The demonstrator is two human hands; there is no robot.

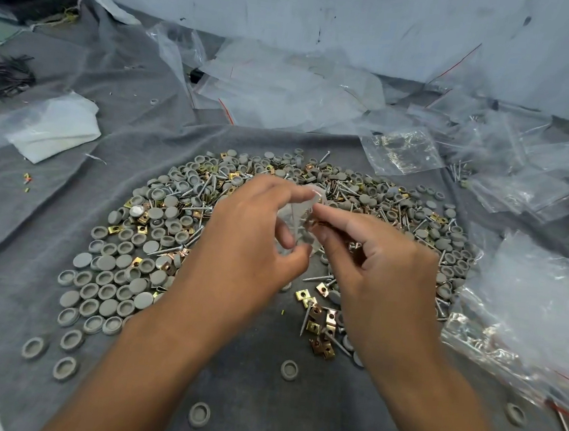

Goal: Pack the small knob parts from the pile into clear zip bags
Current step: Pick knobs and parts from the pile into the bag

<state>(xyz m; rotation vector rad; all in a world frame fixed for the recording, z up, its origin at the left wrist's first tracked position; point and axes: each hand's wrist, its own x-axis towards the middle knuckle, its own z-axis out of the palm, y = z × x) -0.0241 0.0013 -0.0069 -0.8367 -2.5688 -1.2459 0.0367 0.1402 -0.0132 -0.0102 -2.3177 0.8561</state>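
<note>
Left hand (256, 244) and right hand (372, 254) both pinch small clear zip bag (298, 216), held just above pile (157, 238) of grey knob parts (screws, brass clips mixed in) on grey cloth (260, 402). Spare bags (287, 88) behind.

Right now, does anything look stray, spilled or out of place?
Yes: several grey caps lie scattered on the cloth near the camera, apart from the pile. Both hands hold a clear bag.
</note>
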